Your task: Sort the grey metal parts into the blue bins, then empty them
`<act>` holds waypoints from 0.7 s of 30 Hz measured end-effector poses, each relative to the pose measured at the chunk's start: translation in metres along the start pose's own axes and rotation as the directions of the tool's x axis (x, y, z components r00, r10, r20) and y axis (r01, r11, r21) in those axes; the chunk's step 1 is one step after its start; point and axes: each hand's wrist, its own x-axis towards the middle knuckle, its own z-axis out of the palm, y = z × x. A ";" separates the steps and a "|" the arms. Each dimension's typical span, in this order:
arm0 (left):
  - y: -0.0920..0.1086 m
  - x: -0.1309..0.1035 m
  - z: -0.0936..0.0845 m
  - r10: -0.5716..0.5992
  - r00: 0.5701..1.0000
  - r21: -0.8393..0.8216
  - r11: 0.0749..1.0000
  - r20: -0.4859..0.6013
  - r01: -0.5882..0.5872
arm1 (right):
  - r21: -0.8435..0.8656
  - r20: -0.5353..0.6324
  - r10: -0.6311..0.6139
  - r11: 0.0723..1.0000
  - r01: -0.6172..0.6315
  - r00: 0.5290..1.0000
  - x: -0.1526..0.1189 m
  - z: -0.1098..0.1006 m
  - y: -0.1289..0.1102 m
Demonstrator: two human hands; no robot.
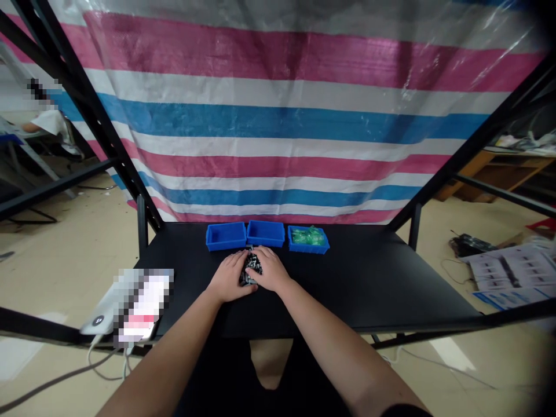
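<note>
A heap of small black and silvery parts [253, 266] lies on the black table [360, 284], just in front of the blue bins. My left hand [229, 277] rests against the heap's left side, its fingers spread and its thumb along the near edge. From the right, my right hand [270, 269] touches the same heap, fingers also apart. Both palms face down and partly cover the parts. Neither hand grips anything that shows.
Behind the hands stand a left blue bin [226, 246], a middle blue bin [266, 242] and a right blue bin [309, 249] with green packets [309, 235]. Blurred devices with cables [145, 304] lie at the table's left edge. A striped sheet [278, 123] hangs behind.
</note>
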 end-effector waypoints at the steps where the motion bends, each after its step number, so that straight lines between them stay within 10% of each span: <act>1: 0.000 0.000 0.000 -0.003 1.000 -0.003 1.000 -0.006 0.003 | -0.018 -0.012 0.032 0.999 -0.033 0.999 0.001 0.001 -0.001; 21: -0.003 -0.003 0.001 -0.077 0.994 -0.020 0.997 -0.076 0.075 | -0.119 0.090 0.047 0.992 -0.037 0.995 0.027 0.007 -0.017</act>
